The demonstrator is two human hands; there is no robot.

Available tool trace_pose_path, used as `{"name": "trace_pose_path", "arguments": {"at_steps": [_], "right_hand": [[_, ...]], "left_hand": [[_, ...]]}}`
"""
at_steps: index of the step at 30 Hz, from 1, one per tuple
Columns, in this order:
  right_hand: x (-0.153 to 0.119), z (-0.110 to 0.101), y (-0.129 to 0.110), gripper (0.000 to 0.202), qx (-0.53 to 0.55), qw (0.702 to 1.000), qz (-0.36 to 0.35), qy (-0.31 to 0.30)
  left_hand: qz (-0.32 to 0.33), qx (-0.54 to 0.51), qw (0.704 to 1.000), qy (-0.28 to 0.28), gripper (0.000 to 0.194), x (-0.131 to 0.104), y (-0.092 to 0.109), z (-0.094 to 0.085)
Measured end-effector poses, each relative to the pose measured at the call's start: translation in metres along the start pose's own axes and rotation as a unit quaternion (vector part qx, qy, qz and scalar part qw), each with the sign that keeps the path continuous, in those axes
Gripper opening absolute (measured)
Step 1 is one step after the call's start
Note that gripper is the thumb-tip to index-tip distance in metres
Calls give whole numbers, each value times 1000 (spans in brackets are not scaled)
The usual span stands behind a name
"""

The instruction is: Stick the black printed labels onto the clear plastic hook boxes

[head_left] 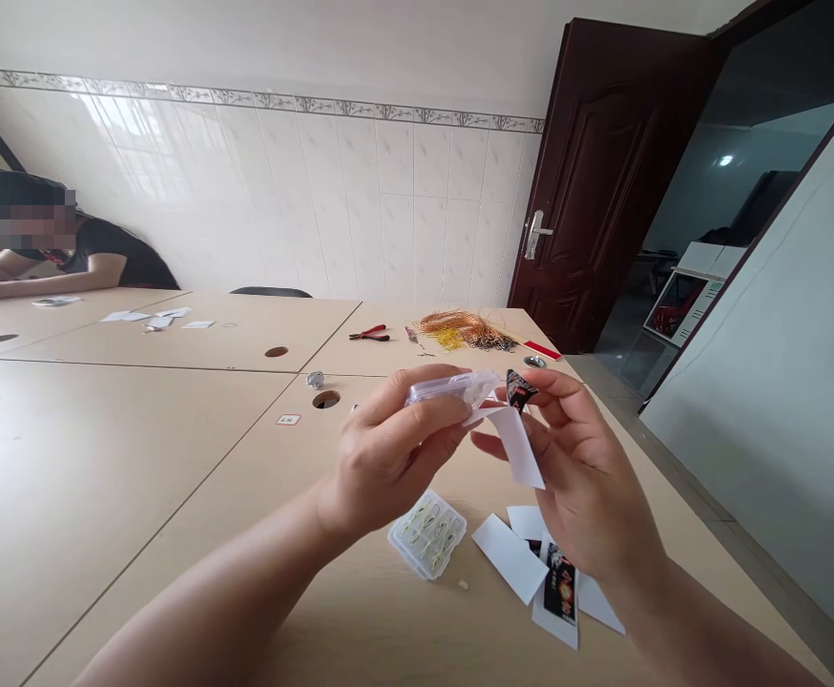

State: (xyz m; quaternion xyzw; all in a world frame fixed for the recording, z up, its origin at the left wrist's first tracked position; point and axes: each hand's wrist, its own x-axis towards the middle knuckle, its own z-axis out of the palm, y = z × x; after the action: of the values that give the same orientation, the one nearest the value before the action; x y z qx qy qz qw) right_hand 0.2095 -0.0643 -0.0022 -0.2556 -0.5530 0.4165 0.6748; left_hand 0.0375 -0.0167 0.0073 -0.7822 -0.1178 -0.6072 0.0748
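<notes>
In the head view, above the filled box (427,536), the left hand (392,448) grips a clear case (446,389). Up and right of that box, the right hand (589,468), fingers curled, pinches a dark label (521,389); white backing (521,448) dangles. Peeling seems in hand, calling for a gentle, uncreased pull.

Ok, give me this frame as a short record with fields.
left hand: holds a clear plastic box
right hand: holds a curled dark sticker
between hands: white paper strip, hanging
on table, near: second plastic box, loose stickers
farther back: pliers, orange strands
far left: co-worker, forearms on table
</notes>
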Motion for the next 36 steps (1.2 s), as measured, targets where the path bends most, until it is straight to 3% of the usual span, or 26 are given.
{"name": "trace_pose_path", "arguments": {"at_steps": [5,8,10,14,18,22,25,30,36], "right_hand": [[3,-1,1,20,34,999,-1,26],[4,-2,1,22,38,998,-25,39],[4,-4,-3,21,32,998,-39,41],[1,-11,-19,15,-9,999,-43,26],[-3,-14,-39,19,-94,994,-44,-45],[-9,-11,-49,21,-160,985,-45,-57],[-14,-10,-49,18,-206,974,-85,-32],[-19,-12,-48,14,-301,939,-151,-69],[-20,-11,-51,23,-409,890,-197,-48]], "left_hand": [[-24,2,1000,-1,21,2,0,2],[-104,-57,992,-48,12,5,2,0],[-193,-134,968,-92,5,8,3,-3],[-339,-320,875,-136,14,10,1,-10],[-362,-407,824,-152,40,11,6,-15],[-380,-435,801,-160,33,14,15,-15],[-371,-422,811,-163,29,15,19,-15],[-336,-346,865,-138,34,12,21,-16],[-321,-307,882,-158,30,11,24,-16]]}}
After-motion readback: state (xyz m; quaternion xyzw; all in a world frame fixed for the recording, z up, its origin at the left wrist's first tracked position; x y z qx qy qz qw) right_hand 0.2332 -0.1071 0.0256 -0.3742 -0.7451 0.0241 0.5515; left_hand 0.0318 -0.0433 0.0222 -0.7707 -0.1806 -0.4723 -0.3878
